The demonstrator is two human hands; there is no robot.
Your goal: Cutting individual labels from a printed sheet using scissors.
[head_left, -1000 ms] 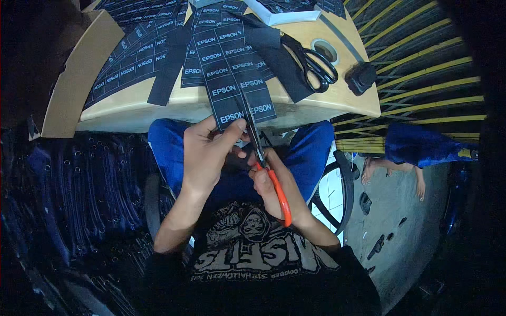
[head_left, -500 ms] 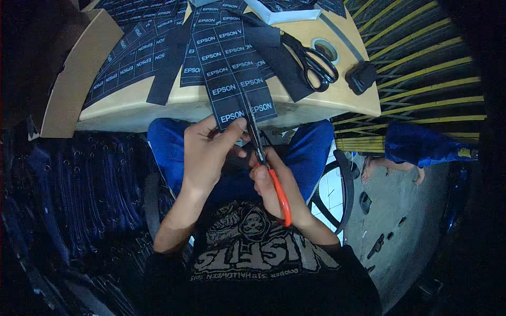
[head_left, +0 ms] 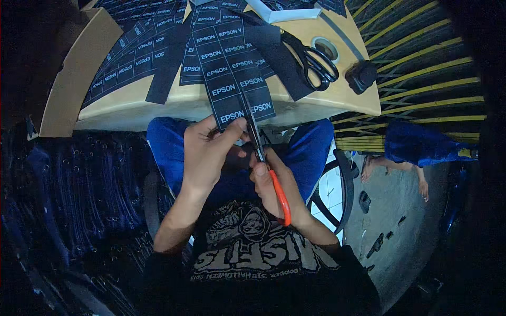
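A black printed strip (head_left: 221, 68) with white lettering and grid lines hangs over the table's near edge. My left hand (head_left: 208, 147) pinches its lower left corner between thumb and fingers. In my right hand (head_left: 276, 181) is a pair of scissors (head_left: 280, 197) with red handles, fingers wrapped round them. Their blades point away from me and lie along the line between the strip's two printed columns, with the strip slit at its lower end. One blade shows above the strip; the other is mostly hidden.
On the pale wooden table (head_left: 342, 102) lie more black printed sheets (head_left: 132, 60), black-handled scissors (head_left: 319, 68), a tape roll (head_left: 325, 48) and a small black object (head_left: 361, 77). A cardboard piece (head_left: 79, 73) stands left. Yellow-edged folding bars (head_left: 421, 63) and another person's feet (head_left: 369, 166) are at right.
My hands, the strip and the scissors stay almost still. At the right, the other person's limb has shifted slightly downward.
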